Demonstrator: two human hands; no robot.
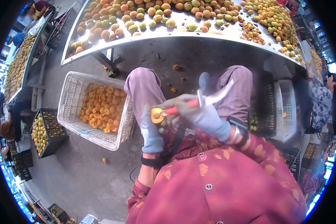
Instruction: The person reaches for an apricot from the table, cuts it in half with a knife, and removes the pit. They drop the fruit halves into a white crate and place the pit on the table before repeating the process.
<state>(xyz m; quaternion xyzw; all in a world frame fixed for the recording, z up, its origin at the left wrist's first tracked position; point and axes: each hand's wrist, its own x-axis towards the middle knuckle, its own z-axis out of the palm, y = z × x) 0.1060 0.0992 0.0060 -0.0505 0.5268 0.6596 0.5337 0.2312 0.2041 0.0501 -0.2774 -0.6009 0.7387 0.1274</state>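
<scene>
Gloved and curled, my left hand (150, 126) grips a halved apricot (157, 116), cut face up, with the brown pit showing in its middle. My right hand (207, 118), gloved too, is wrapped round a red-handled knife (182, 107). The handle's end is right at the cut face of the apricot, while the blurred blade (221, 95) points away over my right knee. Left of my knees stands a white plastic crate (68, 108) partly filled with orange apricot halves (100, 106).
A metal-topped table (156, 36) in front carries many whole apricots (125, 15) and a small heap of pits (252, 33). A black crate of apricots (52, 142) stands at left; a white crate (285, 108) is at right. Other people (321, 99) are at the sides.
</scene>
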